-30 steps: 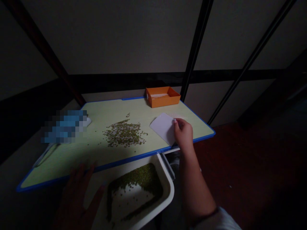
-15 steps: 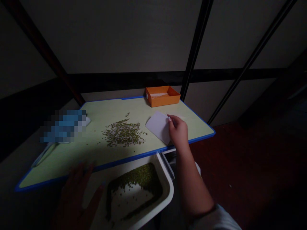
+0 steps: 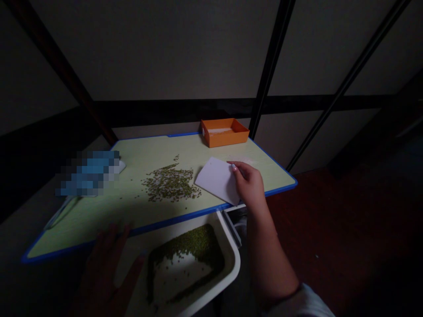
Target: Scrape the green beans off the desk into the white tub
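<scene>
A loose scatter of green grains [image 3: 172,182] lies on the pale yellow-green desk [image 3: 148,147]; the grains are too small to name. Just right of the scatter, its left corner close to the outermost grains, is a white card [image 3: 214,178]. The right hand [image 3: 249,182] has its grip closed on the card's right side, thumb on top; the fingers beneath are mostly hidden, as is the part of the card they hold. Whether the card's lower face touches the desk is hard to judge.

Nearer the viewer than the scatter, below the desk's blue edge, stands a white tray [image 3: 231,259] with more green grains [image 3: 201,242] banked along its far side and right corner. Its near left part runs into shadow and out of view. There, toward the viewer and left of the scatter, the left hand [image 3: 105,268] is a dark shape with fingers spread; I cannot tell whether its grip has hold of the tray.

Beyond the scatter and to its right sits an orange box [image 3: 228,140], its front wall hiding part of the pale contents. Left of the scatter, a blue item [image 3: 94,169] is pixelated past recognition. A sleeve [image 3: 300,304], right of the scatter and nearer the viewer, is cut off.
</scene>
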The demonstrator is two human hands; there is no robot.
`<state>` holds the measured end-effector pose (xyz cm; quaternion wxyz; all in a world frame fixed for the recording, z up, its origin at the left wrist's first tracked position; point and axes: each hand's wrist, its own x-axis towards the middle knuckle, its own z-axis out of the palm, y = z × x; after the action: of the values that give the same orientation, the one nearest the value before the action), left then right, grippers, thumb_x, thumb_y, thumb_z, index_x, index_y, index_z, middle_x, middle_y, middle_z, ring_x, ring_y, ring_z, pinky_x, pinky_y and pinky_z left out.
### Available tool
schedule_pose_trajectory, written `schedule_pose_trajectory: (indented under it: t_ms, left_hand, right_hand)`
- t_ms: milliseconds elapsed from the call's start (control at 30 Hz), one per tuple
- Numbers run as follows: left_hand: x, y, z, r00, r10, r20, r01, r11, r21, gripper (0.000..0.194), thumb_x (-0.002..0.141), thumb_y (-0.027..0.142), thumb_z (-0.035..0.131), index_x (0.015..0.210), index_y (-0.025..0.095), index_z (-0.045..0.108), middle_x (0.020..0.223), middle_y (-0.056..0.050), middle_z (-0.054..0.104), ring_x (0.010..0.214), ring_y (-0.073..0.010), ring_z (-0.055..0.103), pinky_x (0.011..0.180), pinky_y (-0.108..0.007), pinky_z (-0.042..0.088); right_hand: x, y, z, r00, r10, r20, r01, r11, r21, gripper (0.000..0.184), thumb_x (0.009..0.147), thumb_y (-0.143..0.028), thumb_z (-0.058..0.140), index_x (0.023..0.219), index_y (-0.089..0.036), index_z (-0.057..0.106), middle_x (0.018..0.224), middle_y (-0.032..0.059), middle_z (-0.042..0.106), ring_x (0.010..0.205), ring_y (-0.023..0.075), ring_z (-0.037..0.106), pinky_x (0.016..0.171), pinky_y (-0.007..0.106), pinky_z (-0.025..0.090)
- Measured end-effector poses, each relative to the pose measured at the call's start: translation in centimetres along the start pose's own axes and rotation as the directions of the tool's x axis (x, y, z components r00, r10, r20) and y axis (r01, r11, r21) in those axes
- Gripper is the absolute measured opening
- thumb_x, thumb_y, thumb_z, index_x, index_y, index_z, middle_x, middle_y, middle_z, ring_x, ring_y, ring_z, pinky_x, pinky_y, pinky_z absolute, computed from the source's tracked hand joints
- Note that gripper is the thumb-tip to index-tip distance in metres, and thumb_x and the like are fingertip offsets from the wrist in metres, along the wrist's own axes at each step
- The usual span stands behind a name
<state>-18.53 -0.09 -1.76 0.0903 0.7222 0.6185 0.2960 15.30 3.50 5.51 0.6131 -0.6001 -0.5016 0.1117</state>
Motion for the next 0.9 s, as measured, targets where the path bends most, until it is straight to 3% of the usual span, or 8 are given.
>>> schedule_pose_trajectory:
  t_ms: [100,267,333,500,733,900]
  left_hand:
    - [0.0,-0.1,0.0,1.000,-0.002,0.008,0.002,1.000,0.013,0.060,0.083,0.059,0.038,0.140,0.040,0.033,0.159,0.004,0.025,0.149,-0.0211,0.016,0.122,-0.057,0.023]
    - [0.1,0.0,0.0,1.000,0.011,0.000,-0.011,1.000,0.018,0.062,0.083,0.059,0.037,0.140,0.036,0.034,0.158,0.001,0.027,0.149,-0.0226,0.017,0.122,-0.057,0.022]
    - [0.2,0.1,0.0,1.000,0.010,-0.009,-0.010,1.000,0.013,0.062,0.082,0.059,0.037,0.140,0.036,0.035,0.158,0.001,0.027,0.148,-0.0229,0.019,0.122,-0.057,0.023]
    - [0.1,0.1,-0.1,1.000,0.013,-0.019,-0.013,1.000,0.002,0.061,0.082,0.060,0.038,0.137,0.035,0.041,0.156,0.000,0.031,0.148,-0.0241,0.022,0.121,-0.058,0.026]
    - [0.0,-0.2,0.2,0.999,0.041,-0.022,-0.041,0.999,0.019,0.059,0.083,0.058,0.038,0.138,0.036,0.038,0.157,0.001,0.030,0.148,-0.0231,0.020,0.122,-0.059,0.024]
    - [0.0,-0.3,0.3,0.999,0.040,-0.020,-0.040,0.999,0.011,0.059,0.084,0.057,0.039,0.139,0.037,0.036,0.158,0.001,0.027,0.149,-0.0233,0.018,0.122,-0.060,0.025]
  right_hand:
    - [-0.8,-0.8,-0.8,0.999,0.016,-0.033,-0.016,1.000,0.004,0.029,0.087,-0.031,0.051,0.097,-0.016,0.073,0.097,0.0113,0.077,0.091,0.0246,0.070,0.079,0.034,0.052]
    - [-1.9,-1.6,-0.4,0.994,-0.010,0.109,0.005,0.999,0.046,0.025,0.088,-0.029,0.051,0.095,-0.020,0.073,0.097,0.0071,0.077,0.091,0.0224,0.069,0.080,0.033,0.052]
    - [-1.9,-1.3,0.0,0.994,-0.006,0.108,0.002,0.999,0.041,0.024,0.088,-0.028,0.050,0.095,-0.019,0.072,0.097,0.0074,0.077,0.091,0.0223,0.069,0.080,0.033,0.052]
    - [-1.0,0.0,0.0,0.999,0.029,0.015,-0.029,1.000,0.002,0.026,0.087,-0.029,0.050,0.093,-0.017,0.072,0.093,0.0095,0.077,0.087,0.0235,0.069,0.077,0.033,0.051]
    - [0.3,1.9,-2.1,0.978,0.149,-0.148,-0.143,0.988,0.053,0.032,0.081,-0.038,0.055,0.092,-0.014,0.072,0.093,0.0122,0.076,0.084,0.0253,0.069,0.073,0.035,0.051]
    - [0.8,2.8,-3.5,0.954,0.109,-0.280,-0.130,0.990,-0.055,0.033,0.082,-0.036,0.053,0.093,-0.012,0.073,0.097,0.0163,0.076,0.089,0.0275,0.069,0.080,0.039,0.050]
